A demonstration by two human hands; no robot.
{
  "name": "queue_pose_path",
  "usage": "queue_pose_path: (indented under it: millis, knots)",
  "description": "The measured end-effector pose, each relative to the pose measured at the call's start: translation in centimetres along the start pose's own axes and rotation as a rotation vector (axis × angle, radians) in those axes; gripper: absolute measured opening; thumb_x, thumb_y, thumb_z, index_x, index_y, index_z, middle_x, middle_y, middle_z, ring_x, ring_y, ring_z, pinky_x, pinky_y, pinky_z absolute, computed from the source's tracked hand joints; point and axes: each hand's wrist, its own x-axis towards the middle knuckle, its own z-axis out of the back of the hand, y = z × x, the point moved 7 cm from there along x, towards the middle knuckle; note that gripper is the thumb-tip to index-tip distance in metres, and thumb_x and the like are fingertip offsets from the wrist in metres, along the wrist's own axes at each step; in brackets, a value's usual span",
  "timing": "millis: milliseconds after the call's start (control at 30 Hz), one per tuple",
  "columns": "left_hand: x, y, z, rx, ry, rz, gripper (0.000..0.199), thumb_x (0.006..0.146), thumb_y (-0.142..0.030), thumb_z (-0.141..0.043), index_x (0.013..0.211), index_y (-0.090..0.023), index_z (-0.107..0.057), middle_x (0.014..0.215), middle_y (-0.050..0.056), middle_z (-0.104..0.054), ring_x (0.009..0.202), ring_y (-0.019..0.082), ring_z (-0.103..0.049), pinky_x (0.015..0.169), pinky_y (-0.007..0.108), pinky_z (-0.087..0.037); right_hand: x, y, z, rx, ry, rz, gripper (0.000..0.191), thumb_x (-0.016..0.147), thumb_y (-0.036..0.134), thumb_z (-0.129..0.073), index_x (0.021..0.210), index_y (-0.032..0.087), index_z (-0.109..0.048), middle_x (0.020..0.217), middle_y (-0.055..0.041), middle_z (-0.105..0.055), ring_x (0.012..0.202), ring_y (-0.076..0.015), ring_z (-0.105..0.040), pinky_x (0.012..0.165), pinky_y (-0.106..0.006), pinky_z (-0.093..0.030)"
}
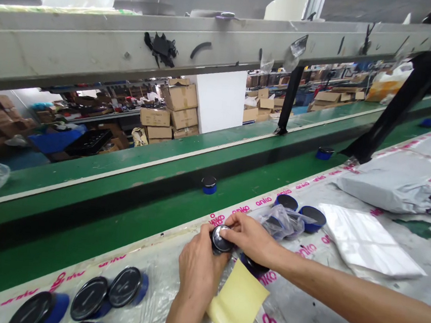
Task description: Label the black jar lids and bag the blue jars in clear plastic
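A round black-lidded container (222, 239) is held between my two hands above the plastic-covered table. My left hand (200, 266) wraps its left side and underside. From the right, my right hand (248, 236) has its fingers bent onto the shiny lid. A yellow paper sheet (242, 301) lies just below my hands. Another dark container (254, 266) sits partly under my right wrist. Beyond it are blue containers with dark tops (312, 219), one covered by a crumpled clear bag (288, 223). Several black-lidded blue containers (125, 287) stand at the lower left.
Behind the table runs a green conveyor (174, 198) carrying a few blue containers (209, 184). A grey metal beam (108, 44) crosses above it, with a black post (399, 108) at the right. White folded sheets (371, 242) and a grey plastic package (392, 183) lie at the right.
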Motion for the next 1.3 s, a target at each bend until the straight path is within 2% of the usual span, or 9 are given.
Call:
queue_pose_path:
  millis: [167, 267, 500, 733, 800, 900, 1033, 1133, 1300]
  knots:
    - [0.1, 0.1, 0.0, -0.012, 0.007, 0.008, 0.038, 0.077, -0.031, -0.071, 0.111, -0.027, -0.054, 0.100, 0.003, -0.074, 0.095, 0.029, -0.069, 0.067, 0.031, -0.036, 0.4, 0.4, -0.2, -0.080, 0.015, 0.003, 0.005, 0.085, 0.017, -0.060, 0.089, 0.020, -0.060, 0.089, -0.0032, -0.069, 0.083, -0.0192, -0.064, 0.069, -0.026, -0.044]
    - [0.2, 0.1, 0.1, -0.017, 0.008, 0.009, 0.040, 0.075, -0.030, -0.072, 0.111, -0.027, -0.054, 0.101, 0.003, -0.074, 0.096, 0.030, -0.068, 0.068, 0.031, -0.035, 0.5, 0.6, -0.1, -0.124, 0.030, 0.001, 0.010, 0.091, 0.023, -0.055, 0.083, 0.020, -0.059, 0.085, -0.0028, -0.068, 0.081, -0.0191, -0.063, 0.066, -0.026, -0.042]
    - [0.2, 0.0, 0.2, -0.009, 0.035, 0.039, 0.034, 0.078, -0.033, -0.068, 0.109, -0.026, -0.055, 0.098, 0.004, -0.074, 0.094, 0.030, -0.068, 0.065, 0.031, -0.034, 0.0, 1.2, -0.3, -0.210, 0.035, -0.028, 0.021, 0.077, 0.026, -0.074, 0.090, 0.021, -0.058, 0.079, 0.0000, -0.067, 0.074, -0.0191, -0.059, 0.060, -0.026, -0.035]
    - [0.2, 0.1, 0.2, 0.012, 0.042, 0.050, 0.036, 0.076, -0.033, -0.070, 0.108, -0.026, -0.055, 0.101, 0.005, -0.074, 0.096, 0.030, -0.067, 0.066, 0.031, -0.033, 1.1, 0.5, -0.5, -0.164, 0.101, -0.024, 0.015, 0.082, 0.027, -0.071, 0.091, 0.019, -0.063, 0.077, 0.0000, -0.069, 0.072, -0.0179, -0.062, 0.059, -0.024, -0.039]
    - [0.3, 0.1, 0.2, 0.006, 0.044, 0.053, 0.038, 0.075, -0.033, -0.071, 0.108, -0.026, -0.055, 0.101, 0.005, -0.074, 0.096, 0.030, -0.068, 0.066, 0.030, -0.033, 1.5, 0.7, -0.3, -0.158, 0.110, -0.025, 0.009, 0.083, 0.026, -0.068, 0.084, 0.018, -0.064, 0.071, 0.0002, -0.066, 0.068, -0.0175, -0.060, 0.057, -0.024, -0.038]
    - [0.3, 0.2, 0.2, 0.004, 0.034, 0.055, 0.038, 0.074, -0.032, -0.070, 0.109, -0.026, -0.056, 0.101, 0.004, -0.074, 0.095, 0.030, -0.068, 0.067, 0.031, -0.034, 1.7, 2.2, 0.7, -0.141, 0.100, -0.009, 0.022, 0.091, 0.029, -0.057, 0.072, 0.018, -0.062, 0.067, -0.0006, -0.064, 0.066, -0.0177, -0.059, 0.057, -0.025, -0.038]
    - [-0.1, 0.1, 0.5, 0.026, 0.004, 0.031, 0.042, 0.075, -0.031, -0.069, 0.115, -0.026, -0.057, 0.106, 0.006, -0.073, 0.101, 0.030, -0.067, 0.073, 0.032, -0.037, -0.1, 5.7, 3.9, -0.095, -0.024, 0.107, 0.030, 0.098, 0.042, -0.046, 0.091, 0.020, -0.065, 0.082, -0.0005, -0.065, 0.078, -0.0186, -0.059, 0.066, -0.027, -0.041]
    - [-0.6, 0.1, 1.2, 0.055, -0.046, 0.018, 0.036, 0.078, -0.030, -0.066, 0.113, -0.026, -0.059, 0.106, 0.004, -0.073, 0.101, 0.030, -0.067, 0.075, 0.033, -0.039, -2.8, 7.3, 5.5, -0.107, -0.027, 0.211, 0.029, 0.098, 0.043, -0.048, 0.090, 0.021, -0.065, 0.083, -0.0002, -0.066, 0.078, -0.0187, -0.059, 0.066, -0.028, -0.041]
    - [-1.0, 0.1, 1.8, 0.144, -0.080, 0.042, 0.026, 0.083, -0.032, -0.060, 0.108, -0.025, -0.061, 0.099, 0.005, -0.074, 0.096, 0.032, -0.069, 0.075, 0.037, -0.044, -6.3, 5.8, 7.2, -0.293, -0.081, 0.272, 0.022, 0.097, 0.037, -0.049, 0.093, 0.022, -0.064, 0.089, -0.0028, -0.068, 0.081, -0.0208, -0.062, 0.070, -0.031, -0.045]
